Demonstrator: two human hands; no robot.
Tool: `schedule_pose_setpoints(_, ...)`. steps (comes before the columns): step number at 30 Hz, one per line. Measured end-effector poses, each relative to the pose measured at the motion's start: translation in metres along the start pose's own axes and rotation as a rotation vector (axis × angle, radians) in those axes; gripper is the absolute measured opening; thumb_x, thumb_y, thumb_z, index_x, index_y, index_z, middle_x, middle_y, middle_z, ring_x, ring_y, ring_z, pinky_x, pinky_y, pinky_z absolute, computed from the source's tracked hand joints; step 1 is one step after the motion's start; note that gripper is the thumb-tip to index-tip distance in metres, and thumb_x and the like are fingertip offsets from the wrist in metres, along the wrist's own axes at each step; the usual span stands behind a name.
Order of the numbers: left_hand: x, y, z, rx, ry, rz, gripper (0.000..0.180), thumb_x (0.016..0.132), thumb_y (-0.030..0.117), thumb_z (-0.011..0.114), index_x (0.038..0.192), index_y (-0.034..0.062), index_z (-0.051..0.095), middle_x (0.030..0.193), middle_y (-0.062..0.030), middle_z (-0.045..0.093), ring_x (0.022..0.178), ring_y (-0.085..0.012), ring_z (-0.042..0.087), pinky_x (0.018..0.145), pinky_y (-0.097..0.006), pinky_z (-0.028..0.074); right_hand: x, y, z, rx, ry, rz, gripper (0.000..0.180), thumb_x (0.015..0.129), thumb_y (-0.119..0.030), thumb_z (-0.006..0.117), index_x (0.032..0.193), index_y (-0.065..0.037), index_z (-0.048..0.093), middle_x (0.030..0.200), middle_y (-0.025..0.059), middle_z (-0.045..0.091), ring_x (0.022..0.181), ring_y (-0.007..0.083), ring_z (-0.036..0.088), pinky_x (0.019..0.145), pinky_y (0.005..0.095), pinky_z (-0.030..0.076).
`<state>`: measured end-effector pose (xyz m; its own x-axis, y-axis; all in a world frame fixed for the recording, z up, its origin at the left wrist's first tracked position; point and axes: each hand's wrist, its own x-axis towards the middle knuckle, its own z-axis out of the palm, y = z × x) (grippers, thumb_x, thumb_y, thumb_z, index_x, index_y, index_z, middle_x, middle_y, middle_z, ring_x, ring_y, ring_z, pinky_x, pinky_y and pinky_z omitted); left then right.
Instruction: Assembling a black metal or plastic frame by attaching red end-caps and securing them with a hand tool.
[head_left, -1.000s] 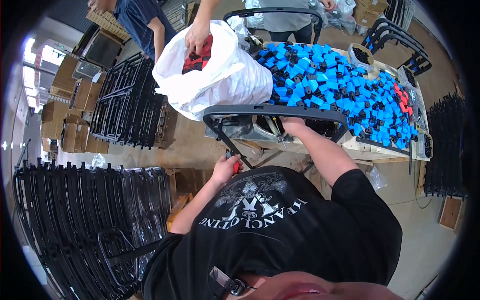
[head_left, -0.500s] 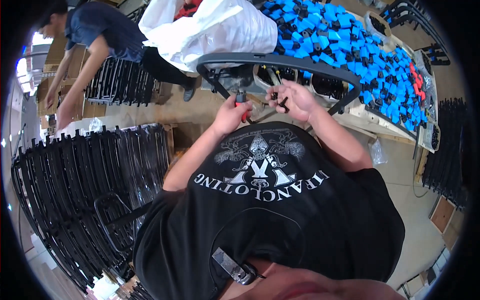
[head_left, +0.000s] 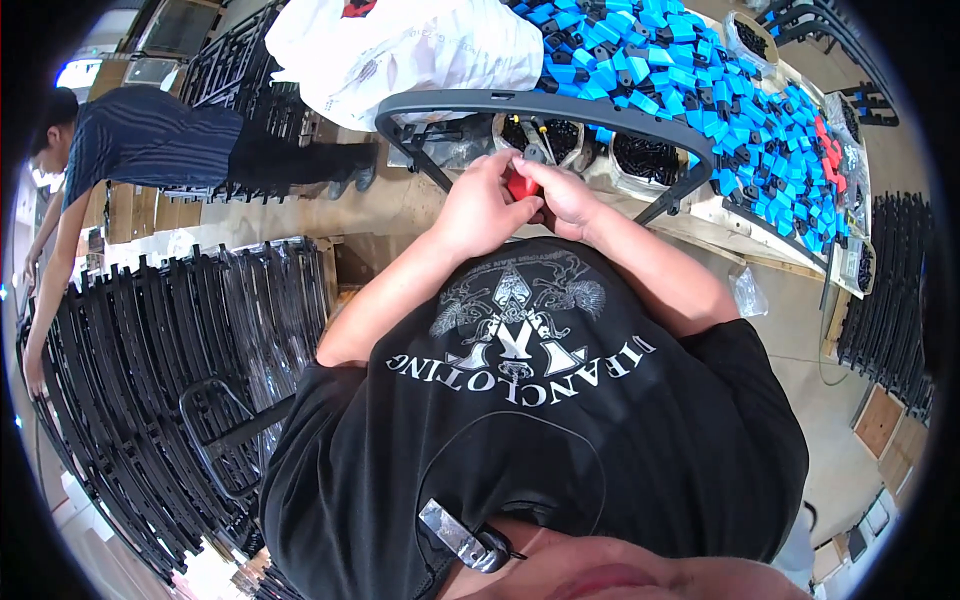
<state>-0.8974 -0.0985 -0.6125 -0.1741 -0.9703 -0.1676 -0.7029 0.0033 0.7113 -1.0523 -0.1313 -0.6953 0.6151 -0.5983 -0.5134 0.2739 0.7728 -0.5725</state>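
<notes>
Black framing (head_left: 560, 104) stands between blue pieces (head_left: 660, 60) and left hand (head_left: 482, 210) and right hand (head_left: 563, 195), their grip closed round a red tool (head_left: 521, 184).

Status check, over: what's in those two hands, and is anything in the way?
Left grip wrapped around red-and-grey tool. Right grip against it, contents hidden. Tool partly covered. Black frame arches just beyond, seemingly not blocking.
</notes>
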Motion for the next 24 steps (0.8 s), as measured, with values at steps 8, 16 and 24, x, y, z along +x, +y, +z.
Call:
schedule_pose_setpoints(8, 0.009, -0.003, -0.118, 0.076, 0.524, 0.269, 0.032, 0.083, 0.015, 0.076, 0.110, 0.0007, 0.068, 0.097, -0.0131, 0.070, 0.086, -0.0230, 0.069, 0.078, -0.034, 0.054, -0.010, 0.007, -0.031, 0.287, -0.178, -0.040, 0.048, 0.098, -0.049, 0.046, 0.084, -0.004, 0.057, 0.068, 0.0074, 0.054, 0.054, 0.0174, 0.049, 0.046, 0.0284, 0.033)
schedule_pose_setpoints(16, 0.191, -0.059, -0.295, 0.479, 0.021, 0.127, 0.032, 0.084, 0.015, 0.062, 0.113, 0.0040, 0.071, 0.102, -0.0116, 0.073, 0.090, -0.0248, 0.069, 0.081, -0.035, 0.054, -0.029, 0.049, -0.029, 0.369, 0.070, -0.195, 0.047, 0.097, -0.049, 0.046, 0.084, -0.005, 0.055, 0.068, 0.0092, 0.052, 0.057, 0.0217, 0.048, 0.048, 0.0312, 0.034)
schedule_pose_setpoints(24, 0.279, -0.143, -0.213, 0.450, -0.433, 0.088, 0.044, 0.090, 0.020, 0.063, 0.131, 0.0059, 0.064, 0.112, -0.0131, 0.071, 0.100, -0.0213, 0.065, 0.089, -0.039, 0.051, -0.030, 0.098, 0.012, 0.276, 0.357, -0.340, 0.044, 0.095, -0.049, 0.049, 0.085, -0.007, 0.057, 0.067, 0.0067, 0.053, 0.058, 0.0198, 0.050, 0.049, 0.0314, 0.034)
